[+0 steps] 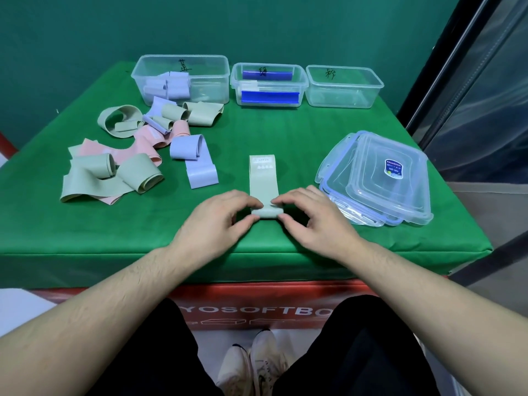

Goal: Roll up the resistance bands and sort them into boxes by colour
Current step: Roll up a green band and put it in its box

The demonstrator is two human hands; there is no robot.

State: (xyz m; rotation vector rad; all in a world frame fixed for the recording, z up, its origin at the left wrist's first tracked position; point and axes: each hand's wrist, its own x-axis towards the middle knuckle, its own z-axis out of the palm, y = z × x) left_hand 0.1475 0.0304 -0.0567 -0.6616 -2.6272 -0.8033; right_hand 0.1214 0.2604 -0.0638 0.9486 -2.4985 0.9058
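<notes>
I'm mid-roll: both hands, left point(221, 217) and right point(310, 217), pinch the green band's point(263, 178) near end; next, roll it evenly away from me.

Dark green wall point(257, 27) behind, green padded top point(271, 132) on a red box base point(257, 307) with white lettering, dark-framed glass panel point(485, 90) at right, pale floor point(17, 307) below, under even light.

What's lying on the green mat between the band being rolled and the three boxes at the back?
Nothing: in the head view, the green mat is bare between the green band and the boxes.
</notes>
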